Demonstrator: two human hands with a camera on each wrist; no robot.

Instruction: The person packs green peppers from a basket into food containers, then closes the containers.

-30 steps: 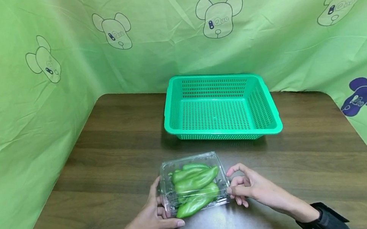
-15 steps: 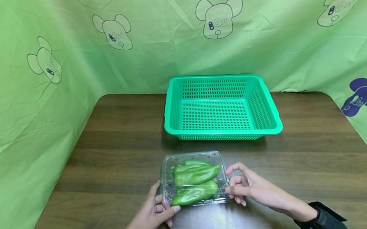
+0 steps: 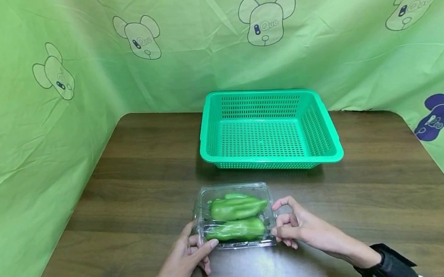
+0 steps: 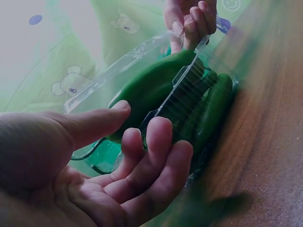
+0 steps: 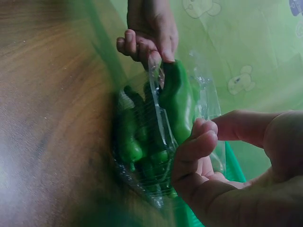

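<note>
A clear plastic clamshell box point(image 3: 235, 217) of green peppers point(image 3: 236, 208) sits low over the brown table point(image 3: 128, 191), close to the near edge. My left hand point(image 3: 202, 248) grips its left end, thumb on the lid and fingers curled underneath. My right hand point(image 3: 283, 224) pinches the right end. The left wrist view shows my left hand point(image 4: 137, 137) curled round the box point(image 4: 156, 90), with the right hand point(image 4: 189, 21) at the far end. In the right wrist view my right hand point(image 5: 208, 142) holds the box point(image 5: 163, 127) across from the left hand point(image 5: 147, 35).
An empty green mesh basket point(image 3: 327, 118) stands on the table just behind the box. Green cloth point(image 3: 18, 136) printed with bear heads walls the table on the left, back and right. Bare wood lies left and right of the hands.
The box was tipped up toward me a second ago and now lies nearly level. Both hands stay on its ends, barely shifted.
</note>
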